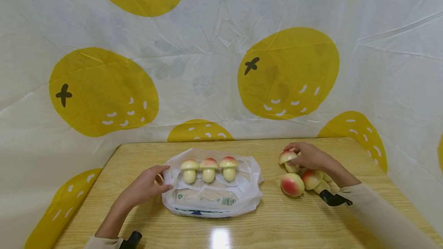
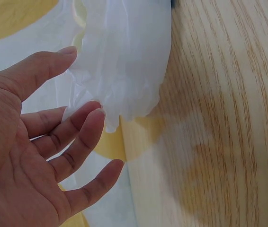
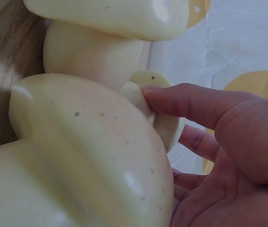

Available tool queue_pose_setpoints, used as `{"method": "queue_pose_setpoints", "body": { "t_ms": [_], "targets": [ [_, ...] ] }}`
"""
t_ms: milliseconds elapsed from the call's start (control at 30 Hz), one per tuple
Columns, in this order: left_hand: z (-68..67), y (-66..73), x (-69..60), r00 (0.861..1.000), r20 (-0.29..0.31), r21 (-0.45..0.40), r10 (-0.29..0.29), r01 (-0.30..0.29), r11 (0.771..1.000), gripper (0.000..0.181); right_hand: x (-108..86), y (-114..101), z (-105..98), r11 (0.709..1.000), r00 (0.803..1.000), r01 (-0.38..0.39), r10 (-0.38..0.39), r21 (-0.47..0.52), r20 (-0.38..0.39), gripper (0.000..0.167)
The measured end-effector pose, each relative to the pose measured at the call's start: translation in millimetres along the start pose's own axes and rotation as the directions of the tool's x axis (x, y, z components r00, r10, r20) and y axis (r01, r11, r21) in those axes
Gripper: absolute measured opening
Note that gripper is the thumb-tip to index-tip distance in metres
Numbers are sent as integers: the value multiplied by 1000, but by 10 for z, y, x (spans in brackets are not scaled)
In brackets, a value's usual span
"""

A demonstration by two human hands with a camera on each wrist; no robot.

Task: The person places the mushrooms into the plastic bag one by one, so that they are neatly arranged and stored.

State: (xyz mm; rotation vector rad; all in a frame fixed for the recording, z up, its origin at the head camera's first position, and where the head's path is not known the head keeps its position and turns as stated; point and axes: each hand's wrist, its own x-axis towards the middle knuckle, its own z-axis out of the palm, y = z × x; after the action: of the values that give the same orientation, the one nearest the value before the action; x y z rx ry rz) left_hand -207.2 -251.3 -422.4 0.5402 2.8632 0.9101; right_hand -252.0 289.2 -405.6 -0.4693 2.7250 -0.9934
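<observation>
Three toy mushrooms with red-and-cream caps, the middle one (image 1: 209, 170) among them, lie in a row on a white plastic bag (image 1: 214, 203). At the bag's left edge is my left hand (image 1: 147, 185), its fingers loosely bent and touching the plastic; the left wrist view shows this hand (image 2: 53, 142) beside the crumpled bag (image 2: 124, 61). On the right, my right hand (image 1: 311, 158) pinches a mushroom (image 1: 287, 158) by its stem, thumb on one side. The right wrist view shows the thumb of that hand (image 3: 219, 127) against the stem, behind larger, nearer mushrooms (image 3: 91, 142).
Several more mushrooms lie close together below my right hand, one with its red cap (image 1: 292, 185) facing up. They stand on a wooden table (image 1: 270, 226). A white sheet with yellow fruit prints (image 1: 207, 76) hangs behind and beside the table.
</observation>
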Motion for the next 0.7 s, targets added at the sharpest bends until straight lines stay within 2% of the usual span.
{"method": "queue_pose_setpoints", "body": {
  "t_ms": [367, 700],
  "targets": [
    [-4, 15, 0, 1000, 3, 1, 2, -2, 1000, 70, -6, -54, -6, 999, 1000, -14, 15, 33, -21, 43],
    [-5, 9, 2, 1000, -4, 7, -5, 5, 1000, 70, 1, -40, -7, 996, 999, 7, -4, 93, -36, 42]
  ]
}}
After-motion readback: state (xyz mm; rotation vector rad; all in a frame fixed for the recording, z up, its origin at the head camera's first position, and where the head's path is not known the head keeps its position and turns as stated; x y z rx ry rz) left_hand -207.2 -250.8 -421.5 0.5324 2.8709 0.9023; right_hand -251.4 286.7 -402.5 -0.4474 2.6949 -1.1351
